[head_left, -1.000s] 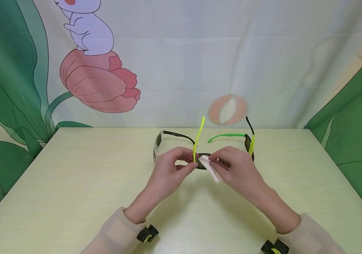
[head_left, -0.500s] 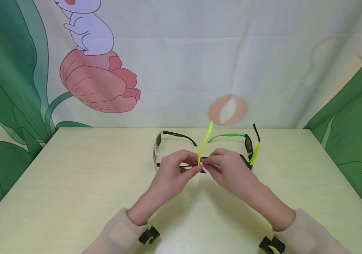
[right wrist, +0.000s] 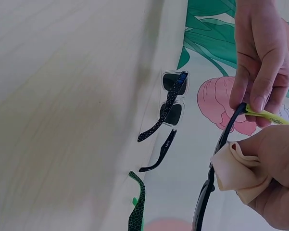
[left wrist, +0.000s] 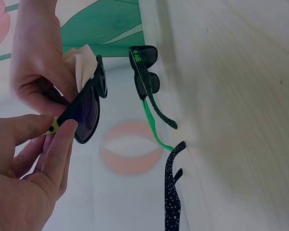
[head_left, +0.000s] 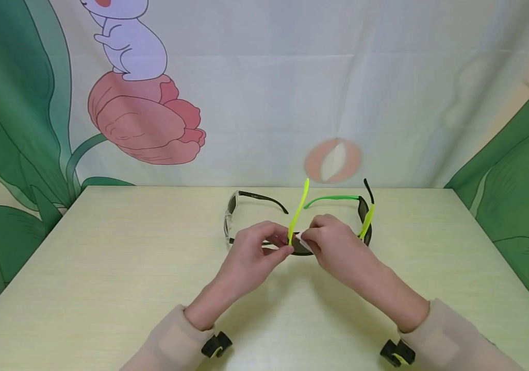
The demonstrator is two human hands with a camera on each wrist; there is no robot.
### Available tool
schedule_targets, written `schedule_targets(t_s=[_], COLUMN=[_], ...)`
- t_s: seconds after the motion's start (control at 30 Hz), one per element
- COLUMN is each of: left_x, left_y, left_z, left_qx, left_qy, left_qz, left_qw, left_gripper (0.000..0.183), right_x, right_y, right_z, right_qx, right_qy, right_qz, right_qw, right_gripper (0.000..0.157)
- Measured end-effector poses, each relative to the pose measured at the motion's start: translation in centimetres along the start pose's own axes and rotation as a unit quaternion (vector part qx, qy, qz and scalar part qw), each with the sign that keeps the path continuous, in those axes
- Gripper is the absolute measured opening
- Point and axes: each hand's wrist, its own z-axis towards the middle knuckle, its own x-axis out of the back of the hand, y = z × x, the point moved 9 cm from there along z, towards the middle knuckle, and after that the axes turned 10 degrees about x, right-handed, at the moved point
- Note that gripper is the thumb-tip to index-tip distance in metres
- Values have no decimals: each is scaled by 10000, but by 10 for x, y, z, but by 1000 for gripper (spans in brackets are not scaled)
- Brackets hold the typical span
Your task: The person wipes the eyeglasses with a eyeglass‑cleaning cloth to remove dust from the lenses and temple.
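Note:
Black-framed sunglasses with neon yellow temples (head_left: 298,211) are held up over the table. My left hand (head_left: 255,252) pinches their left corner by the hinge, thumb and fingers on either side, as the left wrist view shows. A dark lens (left wrist: 88,115) faces that camera. In my right hand (head_left: 341,247) is a folded pale pink cloth (right wrist: 238,171), gripped between thumb and fingers and lying against the side of the lenses where the temples are. In the head view, the right hand hides the middle of the frame and most of the cloth.
Behind the hands, clear-framed sunglasses (head_left: 231,203) with dark speckled temples lie at the left. Sunglasses with a green temple (head_left: 331,197) are on the right. Both rest on the pale table (head_left: 120,273) near its back edge, before a printed curtain (head_left: 264,103).
The held sunglasses have shifted slightly down and right. The right hand slid the cloth left toward the hinge, then back right across the lens. My left hand keeps its pinch.

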Motion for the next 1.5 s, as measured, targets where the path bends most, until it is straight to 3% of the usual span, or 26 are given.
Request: schedule_targets(t_s=[0.37, 0.63, 0.97, 1.27, 1.5], left_x=[1, 2, 1, 1, 2], left_y=[1, -1, 1, 0, 1], left_z=[1, 0, 0, 0, 1], left_qx=[-23, 52, -15, 36, -33], left_qy=[35, 35, -3, 54, 141], left_qz=[-4, -52, -109, -36, 86], left_qw=[10000, 10000, 9999, 10000, 9999], left_gripper=[16, 15, 16, 15, 14], right_x=[1, 2, 3, 0, 3], right_y=[0, -1, -1, 5, 0], right_z=[3, 2, 2, -1, -1], right_qx=[202, 221, 112, -250, 68], right_qy=[182, 52, 217, -87, -14], right_qz=[1058, 1318, 827, 337, 355], right_qw=[9940, 9910, 9963, 9991, 9993], right_gripper=[8, 9, 11, 10, 12])
